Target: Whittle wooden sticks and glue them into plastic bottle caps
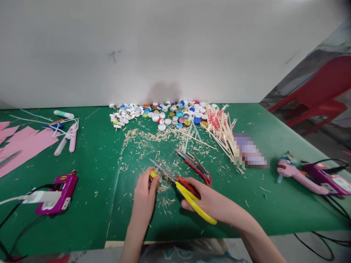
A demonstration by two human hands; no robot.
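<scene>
Right grip around scissors handles

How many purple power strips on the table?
2. One purple power strip on the left, with a white plug in it; the other on the right, beside the pink glue gun.

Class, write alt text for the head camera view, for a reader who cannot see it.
A person's right hand holds yellow-handled scissors, blades by a small yellow cap in the left hand, above a green table strewn with wood scraps. Beyond lie bottle caps and wooden sticks; a pink glue gun lies right.
</scene>
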